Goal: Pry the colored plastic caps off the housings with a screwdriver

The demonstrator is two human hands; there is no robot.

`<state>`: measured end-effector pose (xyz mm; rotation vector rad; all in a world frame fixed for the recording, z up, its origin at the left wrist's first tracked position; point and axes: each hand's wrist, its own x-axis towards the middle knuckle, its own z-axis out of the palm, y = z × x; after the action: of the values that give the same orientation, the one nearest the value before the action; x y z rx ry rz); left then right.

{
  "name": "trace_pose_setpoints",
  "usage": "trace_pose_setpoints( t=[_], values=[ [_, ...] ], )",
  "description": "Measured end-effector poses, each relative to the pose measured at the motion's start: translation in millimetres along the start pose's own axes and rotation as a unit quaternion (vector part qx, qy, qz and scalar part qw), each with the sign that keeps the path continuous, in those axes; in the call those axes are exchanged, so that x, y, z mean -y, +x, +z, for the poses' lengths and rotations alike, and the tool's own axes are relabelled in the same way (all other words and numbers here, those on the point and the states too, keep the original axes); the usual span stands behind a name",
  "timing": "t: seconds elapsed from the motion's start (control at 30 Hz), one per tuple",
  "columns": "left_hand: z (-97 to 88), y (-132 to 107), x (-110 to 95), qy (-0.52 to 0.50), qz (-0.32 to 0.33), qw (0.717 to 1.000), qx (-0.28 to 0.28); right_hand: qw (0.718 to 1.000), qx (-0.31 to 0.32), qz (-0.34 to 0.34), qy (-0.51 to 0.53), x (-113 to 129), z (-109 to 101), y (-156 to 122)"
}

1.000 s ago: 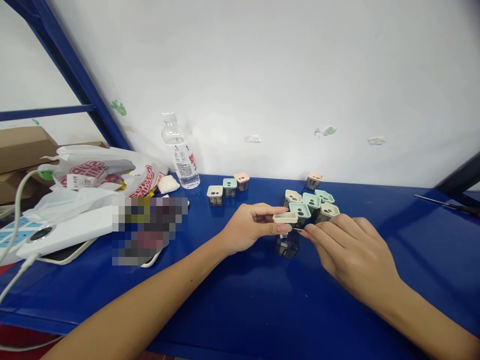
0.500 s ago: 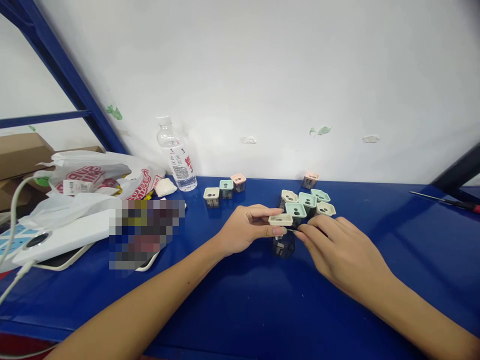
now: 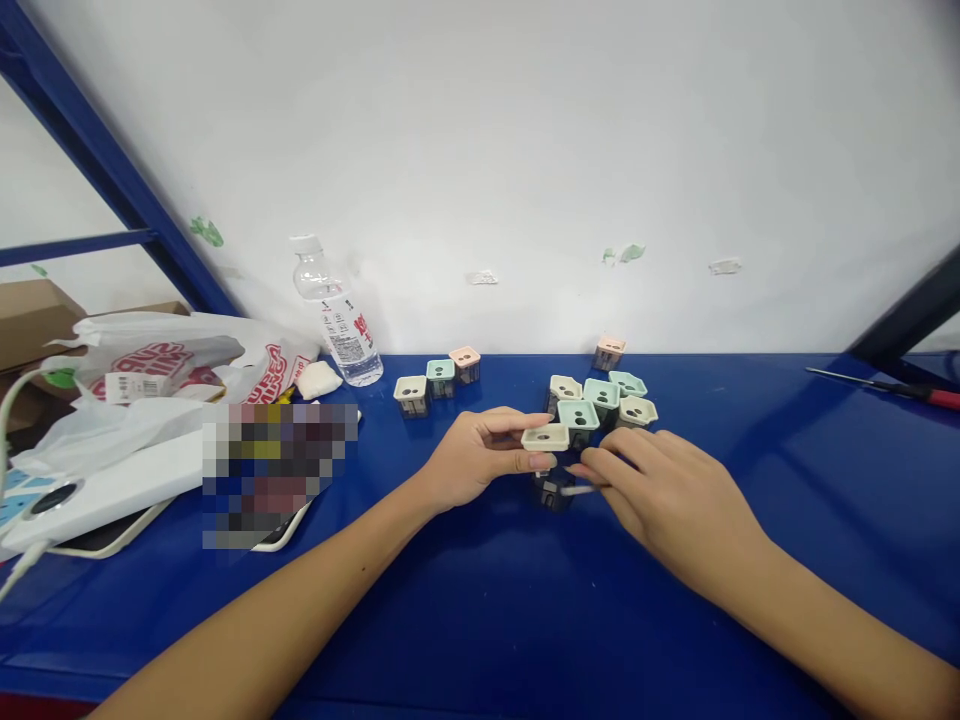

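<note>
My left hand pinches a small sharpener with a cream lid and a dark clear body, held just above the blue table. My right hand is closed beside it and pinches a thin pale stick-like piece against the dark body. Right behind the hands stands a cluster of cream and mint sharpeners.
A row of three sharpeners and a single pink one stand near the wall. A water bottle, plastic bags, a white device and cardboard boxes lie left. A screwdriver lies far right.
The view has shifted a little, so everything sits further left. My right hand has drawn slightly lower, and the thin pale piece now shows at its fingertips.
</note>
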<state>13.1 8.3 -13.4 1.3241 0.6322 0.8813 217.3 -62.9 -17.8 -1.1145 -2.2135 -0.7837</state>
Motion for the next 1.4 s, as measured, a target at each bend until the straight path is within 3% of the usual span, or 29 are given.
trace_pose_setpoints(
  t=[0.2,0.3,0.37,0.43,0.53,0.7,0.83,1.03,1.27,1.4],
  values=[
    [-2.3,0,-2,0.023,0.005,1.000,-0.003,1.000,0.019,0.008,-0.009,-2,3,-3],
    [-3.4,0,-2,0.025,0.007,1.000,-0.002,0.988,0.127,0.081,0.027,-4,0,-1],
    [-4.1,0,-2,0.024,0.007,1.000,0.000,0.949,0.247,0.163,0.108,-5,-5,3],
    [-4.8,0,-3,0.024,0.007,1.000,0.000,0.887,0.332,0.239,0.216,-8,-10,8],
    [-6.0,0,-3,0.029,0.007,1.000,-0.005,0.819,0.328,0.304,0.358,-13,-11,10],
    [-7.4,-1,-3,0.038,0.008,0.999,-0.014,0.776,0.212,0.342,0.485,-22,0,6],
    [-8.0,-1,-3,0.044,0.010,0.999,-0.014,0.796,0.136,0.306,0.505,-22,3,6],
    [-8.1,-1,-6,0.042,0.008,0.999,-0.018,0.818,0.088,0.307,0.479,-22,0,7],
    [-8.4,-1,-5,0.029,0.017,0.999,-0.009,0.873,0.150,0.254,0.389,-23,0,7],
    [-8.3,-1,-5,0.025,0.012,1.000,-0.008,0.883,0.190,0.224,0.365,-19,2,8]
  ],
)
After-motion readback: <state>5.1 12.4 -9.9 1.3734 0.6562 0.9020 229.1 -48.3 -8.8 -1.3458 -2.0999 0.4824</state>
